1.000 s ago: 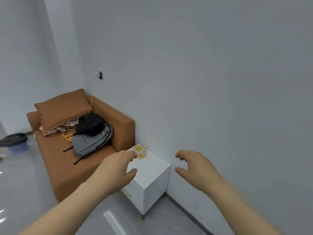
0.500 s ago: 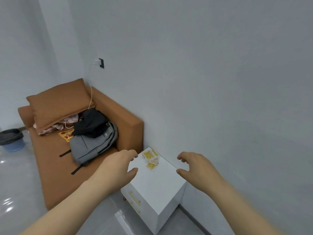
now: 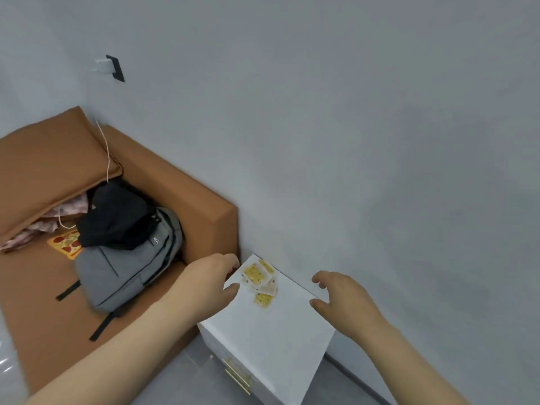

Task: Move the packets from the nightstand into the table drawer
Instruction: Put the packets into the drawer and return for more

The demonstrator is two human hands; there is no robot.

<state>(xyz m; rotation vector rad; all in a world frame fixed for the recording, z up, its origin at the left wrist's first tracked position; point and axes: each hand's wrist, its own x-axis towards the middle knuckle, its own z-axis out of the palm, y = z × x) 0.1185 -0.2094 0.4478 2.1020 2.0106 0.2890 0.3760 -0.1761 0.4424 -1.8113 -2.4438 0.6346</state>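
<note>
Several small yellow-and-white packets point(image 3: 260, 279) lie in a loose pile at the far corner of the white nightstand point(image 3: 271, 334), close to the wall. My left hand point(image 3: 210, 282) hovers at the nightstand's left edge, fingers loosely curled, just left of the pile and holding nothing. My right hand point(image 3: 342, 299) hangs over the right edge by the wall, fingers loosely bent and empty, a short way right of the packets. The table and its drawer are out of view.
A brown sofa point(image 3: 216, 226) stands against the nightstand's left side, carrying a grey backpack point(image 3: 125, 267), a black bag point(image 3: 117, 217) and a cushion point(image 3: 49, 159). The grey wall point(image 3: 350, 141) runs right behind. Gold handles point(image 3: 238, 375) mark the nightstand's front drawers.
I have come closer to the nightstand, which now looks larger and nearer. Both hands have advanced toward the packets, still empty and loosely curled.
</note>
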